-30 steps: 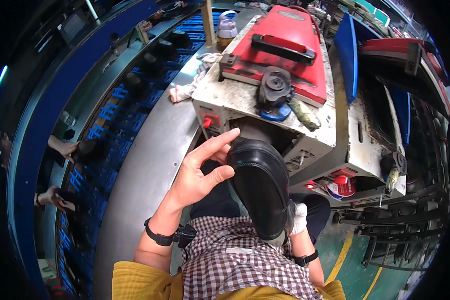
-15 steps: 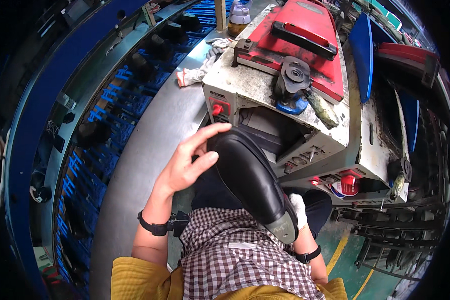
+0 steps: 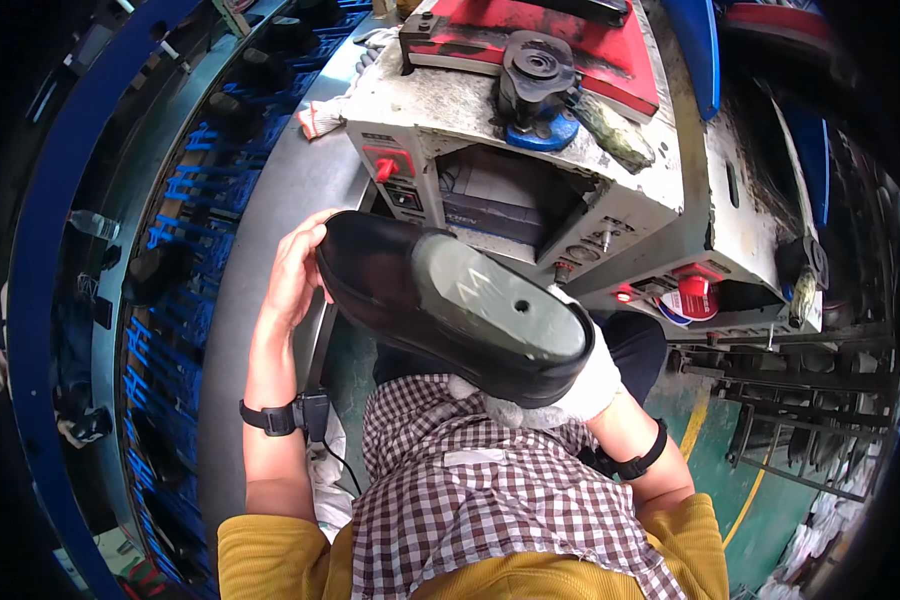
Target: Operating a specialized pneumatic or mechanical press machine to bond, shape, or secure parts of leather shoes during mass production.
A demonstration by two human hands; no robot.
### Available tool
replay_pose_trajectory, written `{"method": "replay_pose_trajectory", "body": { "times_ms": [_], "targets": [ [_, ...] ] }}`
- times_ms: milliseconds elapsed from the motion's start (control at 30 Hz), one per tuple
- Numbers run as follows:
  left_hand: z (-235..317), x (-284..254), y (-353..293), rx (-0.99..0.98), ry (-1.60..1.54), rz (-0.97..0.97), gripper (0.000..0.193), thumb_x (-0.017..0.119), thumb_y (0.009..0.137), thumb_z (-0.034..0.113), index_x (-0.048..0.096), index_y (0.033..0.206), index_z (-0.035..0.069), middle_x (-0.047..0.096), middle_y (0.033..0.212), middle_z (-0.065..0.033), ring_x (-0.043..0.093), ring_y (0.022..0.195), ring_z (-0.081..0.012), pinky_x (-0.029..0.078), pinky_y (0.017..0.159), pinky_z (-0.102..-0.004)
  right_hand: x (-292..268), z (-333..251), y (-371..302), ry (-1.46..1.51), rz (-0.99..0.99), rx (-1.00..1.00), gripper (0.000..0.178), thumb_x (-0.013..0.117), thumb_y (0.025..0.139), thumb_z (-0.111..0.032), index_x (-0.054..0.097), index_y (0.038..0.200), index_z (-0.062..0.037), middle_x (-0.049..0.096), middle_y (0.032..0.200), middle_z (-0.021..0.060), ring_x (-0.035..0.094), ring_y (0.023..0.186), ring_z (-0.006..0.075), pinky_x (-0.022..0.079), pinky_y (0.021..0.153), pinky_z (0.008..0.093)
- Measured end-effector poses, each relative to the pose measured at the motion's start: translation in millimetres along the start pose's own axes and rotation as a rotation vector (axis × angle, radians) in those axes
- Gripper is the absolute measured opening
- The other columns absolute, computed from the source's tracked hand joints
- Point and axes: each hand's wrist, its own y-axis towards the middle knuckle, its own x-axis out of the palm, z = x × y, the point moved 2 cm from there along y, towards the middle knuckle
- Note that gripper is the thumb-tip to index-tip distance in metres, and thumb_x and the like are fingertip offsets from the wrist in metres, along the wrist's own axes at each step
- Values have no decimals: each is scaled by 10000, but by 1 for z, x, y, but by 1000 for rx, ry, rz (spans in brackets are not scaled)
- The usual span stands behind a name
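A black shoe with a grey-green shoe last inside it lies slantwise above my lap. A round hole shows in the last's top, which faces up. My bare left hand is closed on the toe end, its thumb out of sight. At the heel, my right hand, in a white glove, grips the shoe from below. Part of that hand is hidden behind the shoe.
Ahead stands a worn white machine with a red lid, a red switch and an open cavity. A grey metal table edge curves along the left, beside a line of blue racks. A white glove lies on the table.
The shoe has turned from toe-up to lying crosswise, toe to the left, and the last's top has come into view. My left hand has closed on the toe. The view has shifted.
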Motion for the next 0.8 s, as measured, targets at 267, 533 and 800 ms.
{"method": "replay_pose_trajectory", "body": {
  "times_ms": [267,533,800],
  "targets": [
    [-10,-4,8,22,-130,210,467,473,1038,295,572,1346,-42,716,1009,-94,696,661,-130,533,435,-239,18,5,19,-23,-90,233,793,170,1068,-581,351,1543,27,486,1371,460,633,1061,575,573,864,602],
    [-18,-14,9,30,-74,140,453,477,1040,302,603,1319,-33,721,967,-75,657,591,-101,475,399,-215,15,11,24,-183,70,-14,604,495,1030,-352,413,1517,-6,616,1361,259,666,1148,401,555,962,495],
    [-13,-20,22,84,-21,176,437,490,1034,292,640,1291,-27,734,1007,-73,682,681,-101,510,483,-205,25,12,20,-906,80,-192,647,550,1043,-434,385,1541,-56,560,1457,216,582,1293,382,459,1090,518]
  ]
}}
